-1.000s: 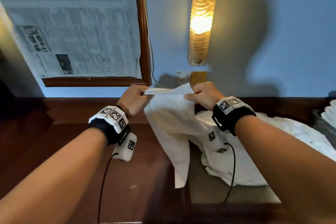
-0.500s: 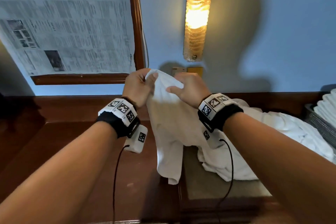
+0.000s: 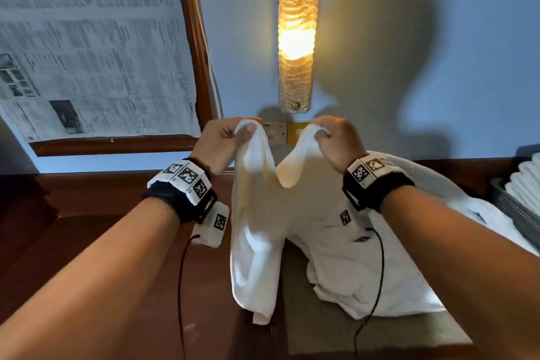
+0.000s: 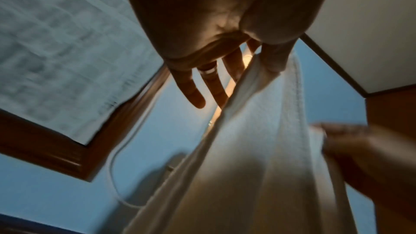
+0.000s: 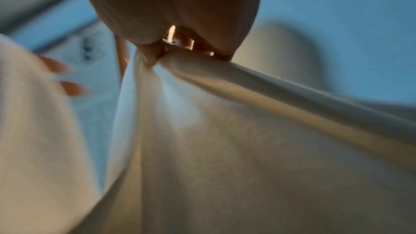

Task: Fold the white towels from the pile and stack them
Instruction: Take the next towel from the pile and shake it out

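A white towel (image 3: 257, 231) hangs in the air in front of me, its top edge sagging in a dip between my two hands. My left hand (image 3: 230, 140) pinches the towel's left upper corner between thumb and forefinger; in the left wrist view the towel (image 4: 258, 140) runs down from that thumb while the other fingers (image 4: 193, 92) stay straight. My right hand (image 3: 330, 137) pinches the right upper corner, and its wrist view shows the cloth (image 5: 202, 140) gathered at the fingertips. The pile of white towels (image 3: 380, 257) lies on the surface behind and to the right.
A dark wooden desk (image 3: 87, 242) runs under my arms, with a lower grey surface (image 3: 321, 330) under the pile. A dark basket (image 3: 517, 210) with folded white towels stands at the far right. A lit wall lamp (image 3: 296, 38) and a newspaper-covered frame (image 3: 87, 47) are ahead.
My hands, which were close together on the bunched top of the towel, have moved apart, each now holding one corner. The towel's top edge has opened out between them.
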The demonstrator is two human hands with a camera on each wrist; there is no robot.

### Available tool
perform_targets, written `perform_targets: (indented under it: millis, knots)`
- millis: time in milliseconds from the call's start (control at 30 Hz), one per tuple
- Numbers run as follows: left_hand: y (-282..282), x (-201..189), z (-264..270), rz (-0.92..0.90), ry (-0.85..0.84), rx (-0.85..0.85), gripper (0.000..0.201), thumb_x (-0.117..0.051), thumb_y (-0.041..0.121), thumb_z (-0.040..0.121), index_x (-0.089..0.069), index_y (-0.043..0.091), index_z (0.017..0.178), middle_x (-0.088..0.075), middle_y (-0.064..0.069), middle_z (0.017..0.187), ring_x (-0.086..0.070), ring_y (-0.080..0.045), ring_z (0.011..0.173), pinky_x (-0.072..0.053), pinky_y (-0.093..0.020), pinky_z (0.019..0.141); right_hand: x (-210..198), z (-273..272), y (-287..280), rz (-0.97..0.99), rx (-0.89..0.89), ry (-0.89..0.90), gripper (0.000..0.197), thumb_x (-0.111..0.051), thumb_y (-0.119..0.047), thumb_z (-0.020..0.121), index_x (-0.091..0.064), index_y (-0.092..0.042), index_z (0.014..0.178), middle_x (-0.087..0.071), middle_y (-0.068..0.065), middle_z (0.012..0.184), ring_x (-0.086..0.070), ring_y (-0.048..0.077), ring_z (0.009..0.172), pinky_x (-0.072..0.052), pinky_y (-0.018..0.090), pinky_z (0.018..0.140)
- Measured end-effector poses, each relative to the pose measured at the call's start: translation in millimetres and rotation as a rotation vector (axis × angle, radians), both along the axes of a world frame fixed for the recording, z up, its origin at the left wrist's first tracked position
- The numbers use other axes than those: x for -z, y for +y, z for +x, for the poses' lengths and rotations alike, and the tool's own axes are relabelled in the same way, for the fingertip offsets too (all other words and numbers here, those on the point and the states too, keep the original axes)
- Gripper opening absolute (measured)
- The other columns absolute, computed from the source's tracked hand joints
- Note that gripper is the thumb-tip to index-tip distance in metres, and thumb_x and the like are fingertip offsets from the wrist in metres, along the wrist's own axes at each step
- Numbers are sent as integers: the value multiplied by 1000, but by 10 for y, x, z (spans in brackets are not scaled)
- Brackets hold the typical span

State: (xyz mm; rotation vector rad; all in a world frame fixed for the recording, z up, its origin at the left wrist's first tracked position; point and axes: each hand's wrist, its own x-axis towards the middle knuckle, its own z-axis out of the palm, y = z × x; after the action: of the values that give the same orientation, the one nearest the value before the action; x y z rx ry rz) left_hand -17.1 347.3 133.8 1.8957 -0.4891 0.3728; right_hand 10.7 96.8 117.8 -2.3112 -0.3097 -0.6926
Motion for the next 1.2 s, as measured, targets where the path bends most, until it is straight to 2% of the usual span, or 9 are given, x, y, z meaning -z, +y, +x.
perform_targets:
  millis: [67, 167, 333, 467, 633, 833, 933, 1100, 1200]
  knots:
    - [-320, 2, 44, 43, 26, 66, 36, -57, 25, 102, -70, -3, 82, -68, 21, 77, -59, 14, 94, -45, -23, 72, -249, -59, 116, -17, -114, -101, 20, -59, -16, 84, -75, -6, 92, -73, 13, 89, -66, 30, 84, -47, 33, 73]
    - [-695, 5, 57, -20, 32, 145, 68, -56, 52, 92, -53, -15, 82, -52, -7, 72, -48, -13, 72, -31, -32, 67, -417, -154, 54, -65, -113, -176, 27, -58, -30, 80, -67, -6, 72, -64, 11, 67, -57, 32, 65, -40, 35, 58]
    - [-982, -122, 38, -83, 13, 111, 38, -51, 35, 100, -62, 1, 87, -60, -13, 80, -53, -19, 72, -40, -32, 65, -212, -322, -266, -9, -104, -191, 22, -67, -27, 87, -64, -8, 77, -52, -3, 66, -42, 17, 60, -31, 27, 59]
    - [-957, -246, 73, -129, 16, 116, 34, -47, 32, 105, -62, 10, 84, -63, -8, 81, -59, -22, 78, -46, -37, 73, 337, -307, -817, -113, 31, -17, 28, -66, -23, 92, -55, -17, 68, -45, -3, 58, -41, 27, 62, -31, 31, 62]
    - [-905, -257, 4, -141, 67, 143, 45, -46, 36, 105, -61, -6, 97, -62, -15, 89, -59, -23, 83, -46, -39, 79, 719, -422, -1573, 20, 392, 180, 18, -59, -23, 97, -73, -11, 96, -72, 18, 98, -65, 40, 95, -50, 41, 80]
    - [-1210, -163, -264, -102, 39, 195, 40, -45, 30, 107, -49, 12, 72, -58, 21, 60, -53, 3, 61, -38, -16, 64, -117, -589, -780, 194, 64, -79, 22, -53, -27, 88, -71, -14, 89, -71, 2, 78, -63, 18, 76, -50, 31, 72]
    - [-1282, -124, -366, -136, 103, 237, 30, -46, 32, 106, -70, 21, 92, -73, 7, 90, -67, -11, 88, -49, -29, 82, -397, -781, -397, 177, -67, -156, 15, -61, -23, 88, -72, -13, 83, -65, -7, 68, -53, 3, 65, -46, 24, 67]
    - [-1012, -90, -518, 25, 32, 214, 41, -46, 40, 105, -68, 15, 82, -69, 0, 77, -57, -7, 74, -51, -37, 79, -267, -1092, -191, 10, 33, -165, 26, -64, -26, 91, -61, -7, 74, -54, 3, 57, -43, 18, 55, -38, 27, 56]
    - [-735, -105, -692, 72, 0, 187, 44, -45, 39, 105, -59, 17, 71, -58, 15, 63, -49, 1, 63, -45, -30, 68, 4, -1327, -14, -101, 13, -196, 27, -63, -27, 90, -58, -6, 76, -53, -1, 60, -38, 13, 54, -36, 27, 55]
